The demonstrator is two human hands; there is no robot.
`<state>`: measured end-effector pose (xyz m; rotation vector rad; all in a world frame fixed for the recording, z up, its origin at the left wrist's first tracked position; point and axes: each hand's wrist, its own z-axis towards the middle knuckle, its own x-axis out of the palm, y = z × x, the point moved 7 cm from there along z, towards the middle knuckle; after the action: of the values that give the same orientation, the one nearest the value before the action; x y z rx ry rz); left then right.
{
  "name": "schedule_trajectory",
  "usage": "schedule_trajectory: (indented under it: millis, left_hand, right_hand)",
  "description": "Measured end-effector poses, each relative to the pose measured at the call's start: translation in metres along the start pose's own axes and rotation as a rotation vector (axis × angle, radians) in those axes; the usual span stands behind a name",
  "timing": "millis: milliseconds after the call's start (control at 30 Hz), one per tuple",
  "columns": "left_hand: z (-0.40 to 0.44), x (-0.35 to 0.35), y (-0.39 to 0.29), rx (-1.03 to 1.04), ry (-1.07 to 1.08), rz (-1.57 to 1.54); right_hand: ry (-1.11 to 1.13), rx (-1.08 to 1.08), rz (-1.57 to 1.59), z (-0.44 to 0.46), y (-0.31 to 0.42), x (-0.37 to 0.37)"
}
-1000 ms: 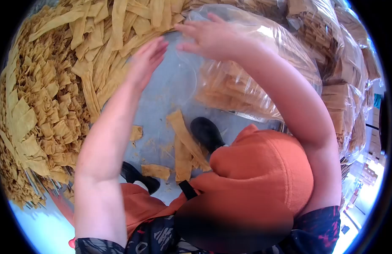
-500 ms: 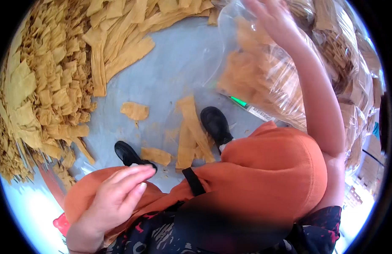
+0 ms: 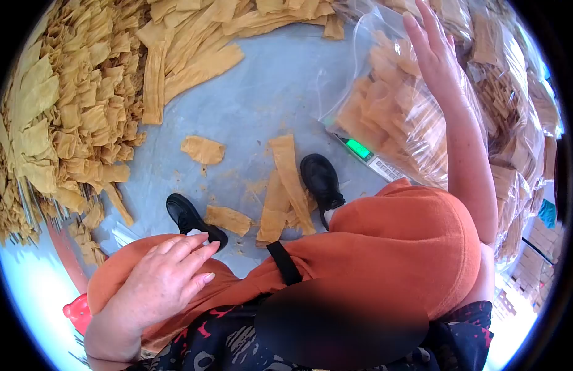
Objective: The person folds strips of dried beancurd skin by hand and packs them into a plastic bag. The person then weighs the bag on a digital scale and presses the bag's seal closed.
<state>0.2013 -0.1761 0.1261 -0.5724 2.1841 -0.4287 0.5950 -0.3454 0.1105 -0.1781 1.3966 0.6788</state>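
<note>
My right hand [image 3: 438,59] is raised at the upper right with its fingers apart, holding nothing. It is just over a clear plastic bag [image 3: 376,105] filled with folded yellow-tan dried strips that look like tofu skin; whether it touches the bag I cannot tell. The bag rests on a scale [image 3: 385,168] whose green display shows at the near left edge. My left hand [image 3: 166,281] hovers over or lies on my left thigh, fingers stretched out and holding nothing. Loose strips [image 3: 285,185] are on the floor between my shoes.
A big heap of yellow dried strips [image 3: 82,105] fills the left side, and longer strips [image 3: 200,71] spread along the top. More filled plastic bags [image 3: 503,93] are stacked at the right. Smaller pieces [image 3: 203,149] are scattered on the grey floor [image 3: 255,93].
My right hand has moved right, away from the bag's open top edge. My left hand has lowered slightly, its fingers spreading. More of the scale's green display now shows.
</note>
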Motion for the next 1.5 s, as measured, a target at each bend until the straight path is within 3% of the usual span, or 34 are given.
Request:
schedule_trajectory:
  millis: [100, 167, 200, 267, 367, 433, 467, 533, 600, 667, 733, 833, 900, 1033, 1100, 1133, 1200, 1233, 1300, 1367, 1400, 1467, 1500]
  left_hand:
    - [-0.001, 0.0, -0.001, 0.033, -0.001, 0.028]
    - [0.0, 0.002, 0.002, 0.026, -0.027, -0.021]
    - [0.001, 0.003, 0.004, 0.026, -0.026, -0.02]
    - [0.003, 0.013, 0.008, 0.061, 0.054, 0.014]
    - [0.028, 0.037, 0.043, 0.03, 0.197, -0.143]
    - [0.065, 0.055, 0.101, -0.088, 0.234, -0.109]
    - [0.089, 0.069, 0.144, -0.341, 0.283, -0.049]
    - [0.13, 0.085, 0.22, -0.278, -0.038, 0.039]
    - [0.169, 0.107, 0.286, -0.386, -0.223, 0.073]
    - [0.19, 0.115, 0.293, -0.388, -0.317, 0.1]
    - [0.195, 0.126, 0.285, -0.389, -0.395, 0.121]
    - [0.196, 0.128, 0.265, -0.548, -0.281, 0.285]
    - [0.192, 0.115, 0.248, -0.665, -0.09, 0.256]
    - [0.21, 0.126, 0.246, -0.463, -0.171, 0.248]
    - [0.212, 0.105, 0.255, -0.534, -0.634, -0.299]
    - [0.217, 0.09, 0.239, -0.519, -0.64, -0.303]
    - [0.228, 0.037, 0.194, -0.076, -0.841, -0.979]
    - [0.225, 0.013, 0.168, -0.058, -0.845, -0.984]
    - [0.219, -0.028, 0.086, 0.131, -0.545, -0.879]
    - [0.199, -0.059, 0.027, 0.052, -0.421, -0.346]
    - [0.191, -0.068, 0.009, 0.066, -0.423, -0.34]
    - [0.173, -0.085, -0.033, 0.354, -0.559, -0.035]
    - [0.174, -0.085, -0.036, 0.364, -0.558, -0.03]
  right_hand:
    - [-0.031, -0.087, 0.024, 0.0, 0.009, -0.002]
    - [0.074, 0.121, -0.058, -0.005, 0.012, -0.003]
    - [0.074, 0.121, -0.058, -0.006, 0.009, -0.003]
    - [-0.157, -0.232, 0.084, -0.011, 0.021, -0.013]
    - [-0.306, -0.385, 0.228, -0.017, 0.04, -0.023]
    - [-0.304, -0.467, 0.209, -0.021, 0.051, -0.031]
    - [-0.326, -0.498, 0.278, -0.027, 0.06, -0.036]
    - [-0.362, -0.557, 0.368, -0.032, 0.062, -0.039]
    - [-0.349, -0.581, 0.488, -0.034, 0.058, -0.039]
    - [-0.349, -0.62, 0.45, -0.041, 0.071, -0.041]
    - [-0.317, -0.653, 0.489, -0.043, 0.071, -0.036]
    - [-0.229, -0.742, 0.572, -0.037, 0.063, -0.025]
    - [-0.252, -0.653, 0.597, -0.04, 0.064, -0.022]
    - [-0.309, -0.665, 0.35, -0.049, 0.092, -0.038]
    - [-0.206, -0.631, 0.352, -0.046, 0.097, -0.041]
    - [-0.226, -0.64, 0.338, -0.043, 0.091, -0.032]
    - [-0.272, -0.662, 0.344, -0.041, 0.081, -0.027]
    - [-0.265, -0.698, 0.398, -0.042, 0.086, -0.03]
    - [-0.247, -0.772, 0.506, -0.044, 0.094, -0.035]
    - [0.081, -0.949, 0.335, -0.058, 0.105, -0.006]
    - [0.071, -0.945, 0.324, -0.06, 0.107, -0.005]
    - [0.37, -0.923, 0.402, -0.065, 0.114, 0.01]
    - [0.362, -0.917, 0.397, -0.064, 0.114, 0.009]
